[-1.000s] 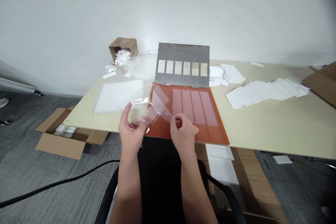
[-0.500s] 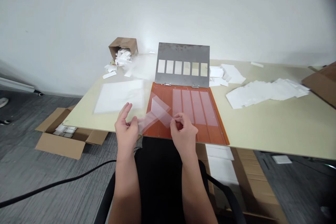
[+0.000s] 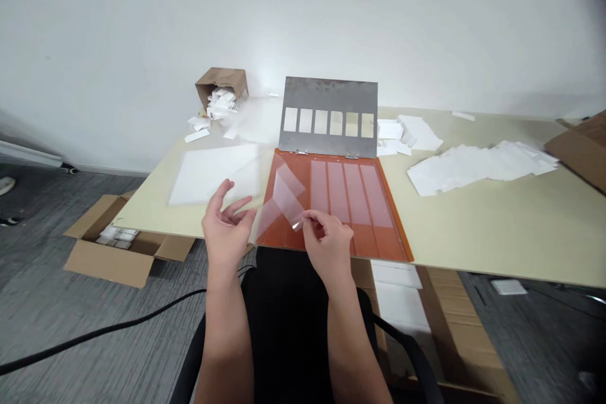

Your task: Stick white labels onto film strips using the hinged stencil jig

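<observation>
A clear folded plastic film [image 3: 286, 192] hangs over the left part of an orange tray [image 3: 326, 243] with raised strips. My right hand [image 3: 326, 237] pinches the film's lower right corner between thumb and fingertips. My left hand [image 3: 227, 221] is beside the film's left end, its fingers spread and the thumb close to the film's edge; whether they touch is hard to see. Pale film strips [image 3: 338, 192] lie in the tray's right-hand channels. Hinged to the tray's far edge, a grey metal lid [image 3: 329, 95] with a row of rectangular cutouts stands raised.
A stack of translucent sheets [image 3: 213, 173] lies left of the tray. Behind it, a small carton [image 3: 231, 77] spills white pieces. White papers [image 3: 478, 167] spread on the right of the table [image 3: 473, 233]. Open cardboard boxes [image 3: 108, 268] stand on the floor.
My left hand has shifted slightly left and its fingers have spread, coming away from the film's left end. My right hand has moved a little left with the film corner.
</observation>
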Tool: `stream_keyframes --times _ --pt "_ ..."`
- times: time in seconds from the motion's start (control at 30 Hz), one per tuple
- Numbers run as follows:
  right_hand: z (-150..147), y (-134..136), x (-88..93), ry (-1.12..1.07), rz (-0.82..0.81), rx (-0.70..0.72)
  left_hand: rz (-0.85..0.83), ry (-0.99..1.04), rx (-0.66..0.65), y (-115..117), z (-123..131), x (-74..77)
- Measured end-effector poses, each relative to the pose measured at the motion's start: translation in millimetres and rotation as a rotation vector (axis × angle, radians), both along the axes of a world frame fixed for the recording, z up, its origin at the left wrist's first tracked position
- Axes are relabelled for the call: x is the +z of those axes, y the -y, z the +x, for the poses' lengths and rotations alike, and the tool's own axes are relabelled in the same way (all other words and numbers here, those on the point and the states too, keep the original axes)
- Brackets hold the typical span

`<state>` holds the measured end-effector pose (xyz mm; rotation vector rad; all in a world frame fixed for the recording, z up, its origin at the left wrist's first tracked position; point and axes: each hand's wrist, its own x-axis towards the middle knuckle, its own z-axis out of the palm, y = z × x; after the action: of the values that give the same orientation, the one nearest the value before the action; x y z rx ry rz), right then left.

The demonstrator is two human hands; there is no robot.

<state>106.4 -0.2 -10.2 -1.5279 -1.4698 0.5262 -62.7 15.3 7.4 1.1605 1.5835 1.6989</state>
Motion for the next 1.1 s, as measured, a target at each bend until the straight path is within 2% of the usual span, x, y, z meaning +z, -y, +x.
stream_keyframes --times 0.2,0.33,0.63,1.1 --pt "-4.8 -0.6 -1.0 0.111 0.021 0.07 0.248 -0.323 0.222 -7.2 4.7 4.4" --pt "-9.2 2.3 -1.2 0.163 -0.002 0.123 0.262 -0.42 0.289 -9.8 14.1 2.9" --pt "-7.6 3.5 -0.5 0.212 -0.027 0.122 0.143 -0.368 0.268 -17.7 30.1 0.5" --pt "-5.0 4.6 -0.3 0.254 -0.052 0.106 0.078 -0.293 0.257 -27.0 32.4 6.0"
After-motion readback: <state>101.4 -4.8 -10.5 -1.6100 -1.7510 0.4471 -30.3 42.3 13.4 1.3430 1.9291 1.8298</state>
